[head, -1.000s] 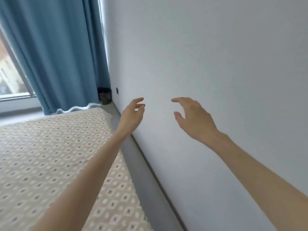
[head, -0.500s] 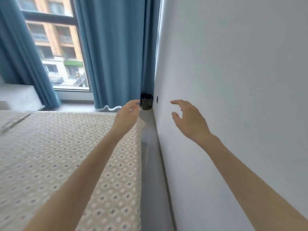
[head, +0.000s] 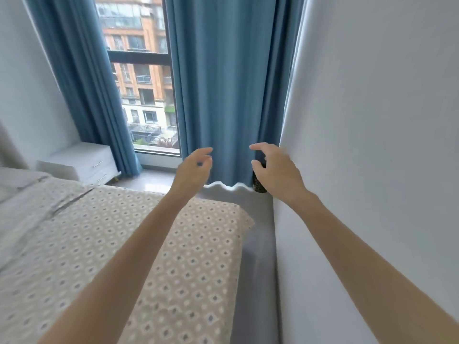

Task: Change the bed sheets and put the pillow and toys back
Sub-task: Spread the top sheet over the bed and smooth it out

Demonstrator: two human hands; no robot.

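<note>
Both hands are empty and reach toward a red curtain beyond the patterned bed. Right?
No: the head view shows the curtain is blue, not red. The left hand and right hand are empty and reach toward it beyond the patterned bed.
</note>
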